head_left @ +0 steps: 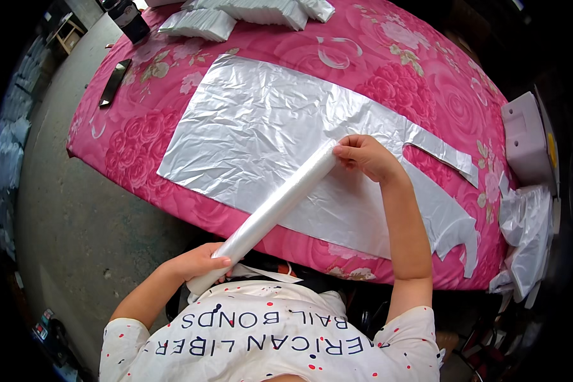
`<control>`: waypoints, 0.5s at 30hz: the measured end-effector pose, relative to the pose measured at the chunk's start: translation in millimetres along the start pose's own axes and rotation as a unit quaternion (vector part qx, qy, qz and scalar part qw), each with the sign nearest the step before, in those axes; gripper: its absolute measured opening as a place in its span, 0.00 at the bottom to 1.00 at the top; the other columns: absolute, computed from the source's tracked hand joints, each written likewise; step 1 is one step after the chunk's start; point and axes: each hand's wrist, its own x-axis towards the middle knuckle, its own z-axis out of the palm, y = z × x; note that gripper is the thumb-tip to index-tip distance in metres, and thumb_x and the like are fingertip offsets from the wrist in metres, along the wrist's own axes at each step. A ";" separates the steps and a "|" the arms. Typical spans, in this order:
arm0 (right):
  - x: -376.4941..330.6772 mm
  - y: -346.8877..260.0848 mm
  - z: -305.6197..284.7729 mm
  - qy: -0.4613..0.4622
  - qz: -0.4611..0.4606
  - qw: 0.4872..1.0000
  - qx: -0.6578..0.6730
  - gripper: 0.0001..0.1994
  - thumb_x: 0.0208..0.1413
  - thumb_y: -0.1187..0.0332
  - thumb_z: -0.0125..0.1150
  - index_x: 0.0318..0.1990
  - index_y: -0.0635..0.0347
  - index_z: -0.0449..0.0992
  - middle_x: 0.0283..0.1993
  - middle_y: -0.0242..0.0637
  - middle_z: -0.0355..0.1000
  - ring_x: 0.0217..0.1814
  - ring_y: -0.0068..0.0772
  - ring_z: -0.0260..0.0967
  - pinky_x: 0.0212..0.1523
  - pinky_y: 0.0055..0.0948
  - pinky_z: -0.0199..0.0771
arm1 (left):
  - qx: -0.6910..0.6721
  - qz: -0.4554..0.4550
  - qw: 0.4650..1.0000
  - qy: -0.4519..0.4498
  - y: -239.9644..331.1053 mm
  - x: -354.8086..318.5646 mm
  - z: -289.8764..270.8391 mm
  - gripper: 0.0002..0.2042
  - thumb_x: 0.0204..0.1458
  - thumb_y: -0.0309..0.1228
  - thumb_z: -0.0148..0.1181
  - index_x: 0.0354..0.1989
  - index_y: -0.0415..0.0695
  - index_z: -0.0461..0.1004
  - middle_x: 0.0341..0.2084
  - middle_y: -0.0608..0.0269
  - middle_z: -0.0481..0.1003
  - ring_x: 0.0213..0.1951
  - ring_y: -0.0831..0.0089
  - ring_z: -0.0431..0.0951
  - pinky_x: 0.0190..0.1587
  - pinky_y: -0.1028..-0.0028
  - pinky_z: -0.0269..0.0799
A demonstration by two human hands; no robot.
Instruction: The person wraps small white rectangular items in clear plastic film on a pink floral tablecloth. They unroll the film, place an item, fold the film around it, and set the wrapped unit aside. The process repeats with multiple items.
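A long, shiny whitish roll of plastic film (280, 210) slants across in front of me, its far end over the table. My left hand (204, 262) is wrapped round its near end, close to my shirt. At the far end my right hand (365, 156) pinches the roll's edge between thumb and fingers. Under the roll, a crinkled silvery-white plastic bag (235, 121) lies spread flat, with two handle strips at its right end. Whether it is one layer or several I cannot tell.
A pink floral cloth (401, 83) covers the table. At the back sit stacks of folded white bags (261, 13), with a dark bottle (126, 20) and a phone (114, 83) on the left. A pale plastic box (526, 140) and loose clear plastic (525, 235) are at the right edge.
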 end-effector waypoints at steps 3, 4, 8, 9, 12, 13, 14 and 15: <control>-1.7 -0.4 0.2 0.022 -0.011 1.000 -0.018 0.08 0.50 0.66 0.63 0.32 0.61 0.74 0.26 0.27 0.68 0.26 0.18 0.62 0.30 0.19 0.64 | -0.012 0.021 1.000 -0.003 -3.7 0.5 2.0 0.40 0.34 0.60 0.64 0.48 0.39 0.66 0.26 0.64 0.69 0.28 0.79 0.70 0.31 0.79 0.69; -2.3 0.6 -2.9 0.041 -0.021 0.999 -0.022 0.08 0.50 0.66 0.63 0.31 0.61 0.74 0.26 0.27 0.69 0.26 0.18 0.63 0.30 0.18 0.65 | -0.021 0.023 1.000 -0.005 -4.9 1.7 2.0 0.41 0.33 0.61 0.65 0.48 0.38 0.66 0.27 0.64 0.69 0.28 0.79 0.71 0.31 0.78 0.69; -4.1 -0.8 -30.5 0.133 -0.071 0.987 -0.052 0.08 0.51 0.68 0.61 0.30 0.64 0.75 0.23 0.27 0.68 0.23 0.16 0.61 0.27 0.17 0.64 | -0.004 -0.035 0.999 0.002 -3.3 -10.0 -4.8 0.41 0.34 0.60 0.65 0.49 0.37 0.66 0.26 0.64 0.70 0.28 0.78 0.71 0.32 0.77 0.70; -3.7 -1.2 -42.8 0.161 -0.091 0.979 -0.083 0.07 0.52 0.68 0.60 0.29 0.64 0.74 0.21 0.26 0.66 0.22 0.15 0.60 0.25 0.17 0.62 | -0.001 -0.046 0.999 -0.003 -4.9 -14.6 -8.5 0.40 0.35 0.59 0.65 0.49 0.37 0.66 0.26 0.64 0.70 0.28 0.78 0.72 0.32 0.77 0.70; -5.0 3.2 -86.1 0.256 -0.135 0.951 -0.107 0.08 0.53 0.69 0.58 0.29 0.65 0.74 0.21 0.26 0.66 0.21 0.14 0.59 0.22 0.16 0.60 | -0.024 -0.078 0.995 -0.053 -18.9 -30.3 -29.0 0.36 0.38 0.54 0.66 0.49 0.37 0.66 0.27 0.64 0.72 0.30 0.77 0.73 0.34 0.76 0.70; -7.4 6.3 -104.4 0.290 -0.149 0.940 -0.106 0.08 0.53 0.69 0.58 0.29 0.65 0.73 0.20 0.26 0.65 0.21 0.14 0.59 0.21 0.16 0.60 | -0.036 -0.088 0.993 -0.075 -24.7 -36.1 -37.6 0.35 0.39 0.53 0.66 0.49 0.37 0.66 0.27 0.64 0.72 0.31 0.76 0.73 0.35 0.76 0.70; -8.9 10.5 -122.9 0.337 -0.148 0.923 -0.114 0.08 0.54 0.69 0.57 0.29 0.65 0.73 0.20 0.26 0.65 0.21 0.14 0.59 0.21 0.16 0.60 | -0.018 -0.095 0.991 -0.090 -29.7 -41.1 -46.4 0.34 0.40 0.51 0.66 0.49 0.37 0.66 0.28 0.63 0.73 0.32 0.76 0.73 0.36 0.75 0.70; -10.9 16.1 -147.0 0.351 -0.158 0.914 -0.128 0.08 0.55 0.68 0.56 0.30 0.64 0.73 0.20 0.25 0.65 0.21 0.13 0.59 0.21 0.16 0.61 | 0.000 -0.100 0.989 -0.104 -33.8 -47.1 -54.6 0.33 0.41 0.50 0.66 0.49 0.37 0.66 0.29 0.63 0.73 0.33 0.75 0.74 0.38 0.75 0.69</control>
